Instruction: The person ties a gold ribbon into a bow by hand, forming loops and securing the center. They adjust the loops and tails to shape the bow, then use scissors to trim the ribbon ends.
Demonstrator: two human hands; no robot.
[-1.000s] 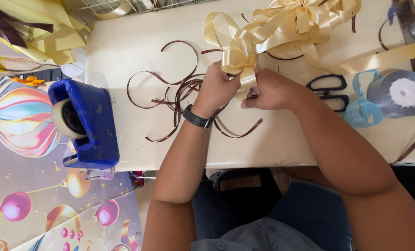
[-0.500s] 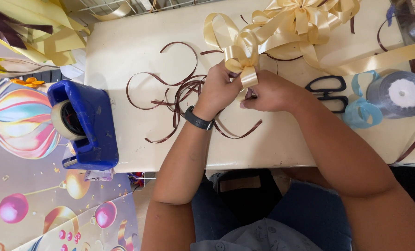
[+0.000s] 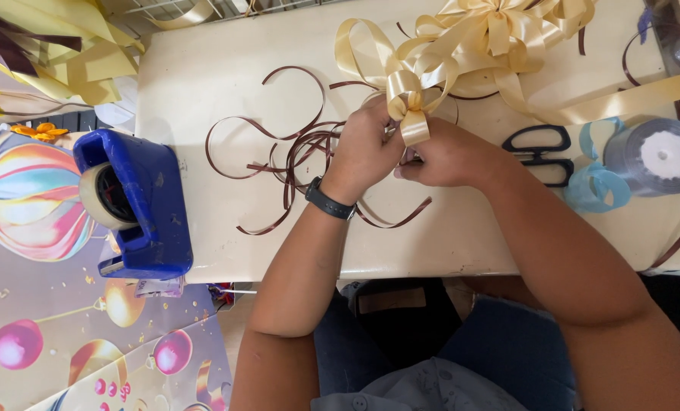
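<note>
Both hands meet over the middle of the worktop [image 3: 203, 84]: the left hand [image 3: 367, 144] is closed around the gathered centre of a small cream ribbon bow [image 3: 408, 95], and the right hand [image 3: 446, 156] pinches just below it, fingers curled tight on the bow's short tail. The bow stands in the air between the fingertips, touching a larger finished cream bow [image 3: 500, 30] that lies behind it. By the look of it the loops are already formed and the waist is being cinched; the next move likely calls for a steady pinch while the binding is drawn tight. Thin brown ribbon curls [image 3: 279, 144] sprawl under and left of the left wrist, which wears a dark watch [image 3: 328, 199]. Black scissors [image 3: 542, 152] lie just right of the right hand, beside a grey ribbon spool [image 3: 656, 156] with loose blue ribbon [image 3: 595, 186]. A blue tape dispenser [image 3: 138, 202] overhangs the worktop's left front corner. Open room lies mostly at far left; the near edge runs close under both forearms.
</note>
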